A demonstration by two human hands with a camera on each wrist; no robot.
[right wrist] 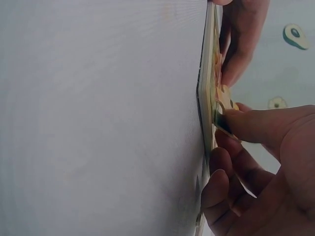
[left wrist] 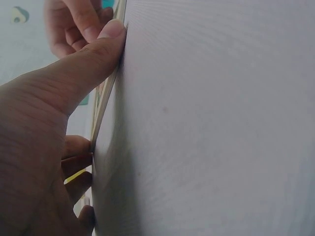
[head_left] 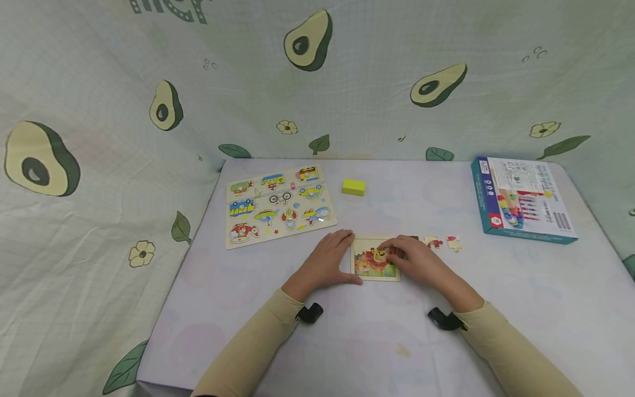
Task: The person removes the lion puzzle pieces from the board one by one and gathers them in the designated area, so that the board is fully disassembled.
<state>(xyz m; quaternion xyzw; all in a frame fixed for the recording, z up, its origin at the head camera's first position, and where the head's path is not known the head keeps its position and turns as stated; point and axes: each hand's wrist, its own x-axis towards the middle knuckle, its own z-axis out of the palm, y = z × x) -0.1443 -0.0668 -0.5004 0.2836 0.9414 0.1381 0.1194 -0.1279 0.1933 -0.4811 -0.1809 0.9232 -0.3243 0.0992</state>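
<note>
A small wooden jigsaw board [head_left: 375, 278] with a lion picture lies between the hands. My left hand [head_left: 324, 259] holds its left side, thumb along the near edge and fingers at the far corner. In the left wrist view the left thumb [left wrist: 93, 56] presses the board's edge. My right hand [head_left: 419, 259] is over the board's right part. Between its thumb and fingers it pinches a jigsaw piece [right wrist: 225, 101], tilted against the board. Two loose jigsaw pieces, one brown-red [head_left: 433, 242] and one with red [head_left: 453, 243], lie just beyond the right hand.
Beyond the left hand lies a larger peg puzzle board [head_left: 278, 207] with vehicle shapes. A yellow block [head_left: 354, 187] sits at the back middle. A flat box [head_left: 526, 201] lies at the back right. An avocado-print cloth [head_left: 367, 110] hangs behind the table [head_left: 357, 353].
</note>
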